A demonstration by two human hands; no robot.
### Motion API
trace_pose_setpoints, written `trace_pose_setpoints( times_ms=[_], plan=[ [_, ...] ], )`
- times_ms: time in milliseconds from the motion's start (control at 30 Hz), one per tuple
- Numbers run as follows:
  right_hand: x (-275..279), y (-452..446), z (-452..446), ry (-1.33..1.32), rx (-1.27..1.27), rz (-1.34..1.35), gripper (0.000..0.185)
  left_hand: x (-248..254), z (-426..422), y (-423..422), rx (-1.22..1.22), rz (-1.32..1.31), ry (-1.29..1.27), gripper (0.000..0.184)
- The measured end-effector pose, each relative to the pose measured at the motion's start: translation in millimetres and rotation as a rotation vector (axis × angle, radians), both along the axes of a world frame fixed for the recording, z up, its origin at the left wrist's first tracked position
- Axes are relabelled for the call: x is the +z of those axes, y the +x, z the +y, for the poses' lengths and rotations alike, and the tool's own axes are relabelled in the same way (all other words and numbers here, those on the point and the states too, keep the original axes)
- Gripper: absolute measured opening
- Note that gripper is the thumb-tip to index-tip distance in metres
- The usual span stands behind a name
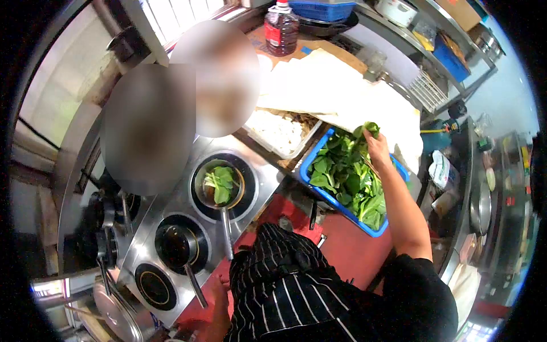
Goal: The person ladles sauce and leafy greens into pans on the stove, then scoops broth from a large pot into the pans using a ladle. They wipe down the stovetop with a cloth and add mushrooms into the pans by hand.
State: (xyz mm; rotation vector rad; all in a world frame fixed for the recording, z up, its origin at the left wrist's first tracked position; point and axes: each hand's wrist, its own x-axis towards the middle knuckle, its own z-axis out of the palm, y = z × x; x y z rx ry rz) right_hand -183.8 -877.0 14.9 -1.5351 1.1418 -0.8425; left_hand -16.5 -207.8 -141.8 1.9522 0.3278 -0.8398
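Observation:
My right hand (376, 149) grips some leafy greens (370, 127) over the blue basket (373, 231), its fingers closed round them. More greens (347, 176) fill that basket. My left hand (219, 288) hangs low beside the striped apron (290, 285), near the stove edge; its fingers are too small and dark to make out. A pan (227, 233) with a long handle sits on the upper burner with cut greens (221, 183) in it. On the middle burner stands a second pan (176, 242) with dark contents.
A tray of white pieces (279, 131) lies left of the basket. Behind are a white cloth (336, 85) and a bottle of dark liquid (281, 31). A third burner (155, 286) and a large lidded pot (117, 316) are at lower left. Shelves line the right. Two areas are blurred.

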Motion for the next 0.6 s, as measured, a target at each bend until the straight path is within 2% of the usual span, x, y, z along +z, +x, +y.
trace_pose_setpoints(
  times_ms=[33,67,100,167,200,267,400,433,467,500,567,600],
  plan=[
    [-8,-2,-5,-0.117,-0.005,0.081,0.034,-4,4,1,0.052,-0.002,-0.149,0.041],
    [6,3,0,-0.103,-0.082,0.138,0.034,-12,11,0,0.115,-0.014,-0.298,0.045],
    [26,8,8,-0.088,-0.151,0.196,0.033,-20,15,2,0.160,-0.026,-0.288,0.045],
    [35,13,10,-0.022,-0.168,-0.031,0.033,-27,17,11,0.312,0.121,-0.285,0.042],
    [46,25,21,0.018,-0.115,-0.150,0.030,-15,17,13,0.362,0.112,-0.280,0.042],
    [58,51,46,0.075,-0.034,-0.321,0.030,18,8,21,0.158,-0.165,-0.171,0.036],
    [46,140,133,0.260,0.074,-0.159,0.033,32,31,32,0.306,-0.317,-0.103,0.032],
    [42,164,165,0.320,0.254,-0.208,0.033,37,38,34,0.223,-0.471,0.089,0.033],
    [20,186,193,0.322,0.333,-0.170,0.032,40,48,33,0.129,-0.608,0.287,0.037],
    [-2,209,220,0.321,0.412,-0.132,0.033,38,59,33,0.164,-0.600,0.309,0.037],
    [-3,252,300,0.409,0.582,-0.140,0.030,25,78,34,0.233,-0.704,0.232,0.036],
    [-9,271,332,0.478,0.611,-0.017,0.028,36,79,34,0.149,-0.872,0.470,0.035]
  ],
)
